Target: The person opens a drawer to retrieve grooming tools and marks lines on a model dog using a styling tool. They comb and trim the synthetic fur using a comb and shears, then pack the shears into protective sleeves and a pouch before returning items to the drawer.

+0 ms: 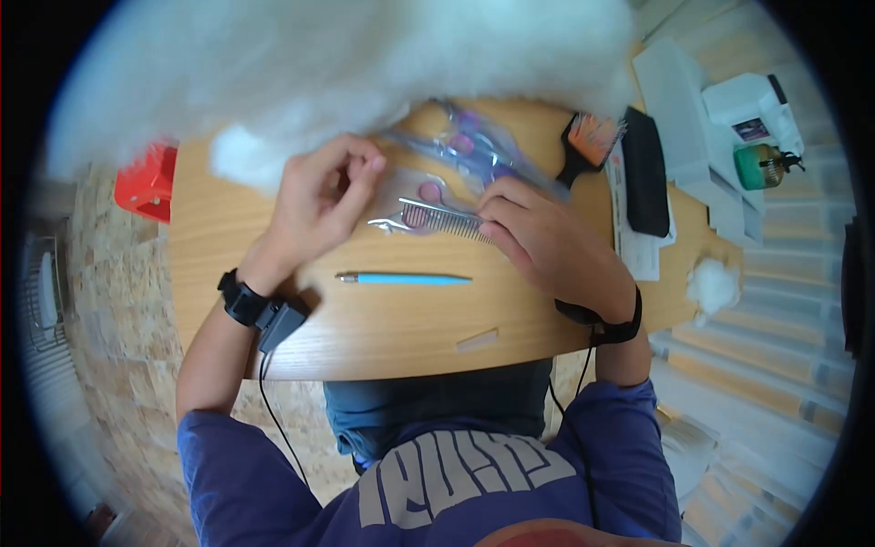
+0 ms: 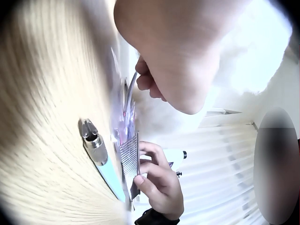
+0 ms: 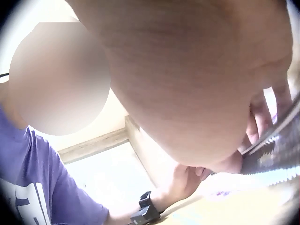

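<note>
Thumb and fingers of my right hand grip one end of a metal comb, its teeth pointing toward the table's front edge. In the left wrist view the comb stands on edge beside the fingers. My left hand is raised left of the comb, fingers curled and thumb close to the index finger; I cannot tell whether anything is between them. Purple-ringed scissors in clear plastic lie behind the comb. In front lies a light-blue-handled tool with a knurled metal collar.
Large white fluffy fur fills the table's far side. More bagged scissors, an orange-and-black slicker brush and a black case lie right. Beyond are a white jug and green spray bottle. A clear strip lies near the front edge.
</note>
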A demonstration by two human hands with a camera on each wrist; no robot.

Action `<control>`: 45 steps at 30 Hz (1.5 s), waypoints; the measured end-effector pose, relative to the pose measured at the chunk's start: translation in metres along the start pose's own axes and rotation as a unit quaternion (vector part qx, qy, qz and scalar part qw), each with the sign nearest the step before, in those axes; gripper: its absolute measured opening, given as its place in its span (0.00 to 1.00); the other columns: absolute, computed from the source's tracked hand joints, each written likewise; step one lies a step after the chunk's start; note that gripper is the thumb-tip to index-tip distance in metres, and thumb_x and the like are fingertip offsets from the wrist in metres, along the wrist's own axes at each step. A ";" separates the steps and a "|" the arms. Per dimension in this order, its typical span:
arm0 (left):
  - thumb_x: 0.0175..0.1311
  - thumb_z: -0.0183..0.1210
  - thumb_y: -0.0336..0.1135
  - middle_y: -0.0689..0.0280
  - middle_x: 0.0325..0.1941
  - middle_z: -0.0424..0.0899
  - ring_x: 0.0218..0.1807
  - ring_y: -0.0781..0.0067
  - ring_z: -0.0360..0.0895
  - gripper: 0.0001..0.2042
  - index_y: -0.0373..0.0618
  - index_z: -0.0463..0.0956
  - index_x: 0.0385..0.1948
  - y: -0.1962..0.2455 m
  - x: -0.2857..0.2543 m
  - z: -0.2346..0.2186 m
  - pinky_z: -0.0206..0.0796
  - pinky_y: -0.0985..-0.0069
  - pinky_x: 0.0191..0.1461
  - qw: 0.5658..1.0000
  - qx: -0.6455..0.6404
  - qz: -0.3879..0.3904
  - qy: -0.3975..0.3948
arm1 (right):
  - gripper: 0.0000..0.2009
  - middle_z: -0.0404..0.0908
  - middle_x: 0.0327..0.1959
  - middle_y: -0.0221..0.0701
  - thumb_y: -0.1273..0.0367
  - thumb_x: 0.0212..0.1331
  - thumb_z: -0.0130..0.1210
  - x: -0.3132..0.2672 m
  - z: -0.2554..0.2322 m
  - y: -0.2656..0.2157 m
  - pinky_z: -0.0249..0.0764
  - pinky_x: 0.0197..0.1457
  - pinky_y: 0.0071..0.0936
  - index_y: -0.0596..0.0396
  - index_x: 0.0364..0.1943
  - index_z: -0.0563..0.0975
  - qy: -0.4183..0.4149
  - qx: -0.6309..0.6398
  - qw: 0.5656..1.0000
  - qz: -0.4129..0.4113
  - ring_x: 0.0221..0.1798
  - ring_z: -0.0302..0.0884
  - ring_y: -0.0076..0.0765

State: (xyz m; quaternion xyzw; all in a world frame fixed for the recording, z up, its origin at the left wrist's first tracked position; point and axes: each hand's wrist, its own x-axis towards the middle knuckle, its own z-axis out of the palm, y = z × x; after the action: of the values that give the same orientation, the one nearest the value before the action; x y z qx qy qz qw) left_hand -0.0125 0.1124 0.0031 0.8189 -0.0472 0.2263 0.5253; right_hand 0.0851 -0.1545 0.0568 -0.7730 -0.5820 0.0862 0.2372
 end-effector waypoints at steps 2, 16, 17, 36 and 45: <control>0.70 0.60 0.24 0.72 0.17 0.72 0.20 0.86 0.64 0.02 0.37 0.78 0.35 -0.001 0.000 0.000 0.54 0.81 0.23 0.999 0.017 0.028 0.003 | 0.05 0.80 0.39 0.39 0.72 0.71 0.53 0.003 -0.010 -0.004 0.75 0.46 0.32 0.62 0.40 0.76 0.019 0.030 0.995 0.098 0.40 0.80 0.43; 0.70 0.63 0.40 0.58 0.36 0.67 0.38 0.64 0.63 0.17 0.35 0.67 0.37 -0.037 0.017 -0.053 0.61 0.66 0.46 0.931 0.167 0.011 0.325 | 0.06 0.76 0.27 0.31 0.71 0.79 0.43 0.024 0.010 0.035 0.72 0.31 0.22 0.61 0.49 0.64 0.378 0.190 0.899 0.114 0.26 0.72 0.22; 0.70 0.63 0.43 0.55 0.35 0.68 0.38 0.61 0.64 0.19 0.33 0.67 0.36 -0.051 0.015 -0.054 0.61 0.65 0.46 0.939 0.188 -0.104 0.268 | 0.06 0.76 0.29 0.32 0.72 0.79 0.43 0.026 0.009 0.037 0.73 0.32 0.21 0.61 0.50 0.63 0.400 0.233 0.880 0.106 0.26 0.72 0.21; 0.49 0.77 0.56 0.54 0.10 0.74 0.12 0.59 0.67 0.30 0.32 0.78 0.15 -0.049 0.019 -0.061 0.64 0.64 0.21 0.951 0.282 -0.004 0.125 | 0.12 0.83 0.25 0.42 0.67 0.73 0.54 0.070 0.018 0.039 0.78 0.29 0.40 0.59 0.52 0.68 0.228 -0.052 0.964 0.128 0.27 0.84 0.52; 0.49 0.77 0.55 0.55 0.09 0.73 0.11 0.61 0.65 0.30 0.31 0.78 0.14 -0.067 0.017 -0.068 0.64 0.67 0.20 0.930 0.339 0.022 0.140 | 0.09 0.81 0.24 0.35 0.67 0.78 0.43 0.039 -0.030 0.086 0.70 0.18 0.27 0.60 0.46 0.68 0.489 0.212 0.815 0.227 0.17 0.77 0.30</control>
State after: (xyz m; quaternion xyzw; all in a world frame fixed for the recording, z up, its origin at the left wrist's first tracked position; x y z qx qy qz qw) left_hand 0.0017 0.2050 -0.0229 0.9069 0.0884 0.3527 0.2129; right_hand 0.1826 -0.1441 0.0484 -0.7541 -0.1652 -0.1306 0.6220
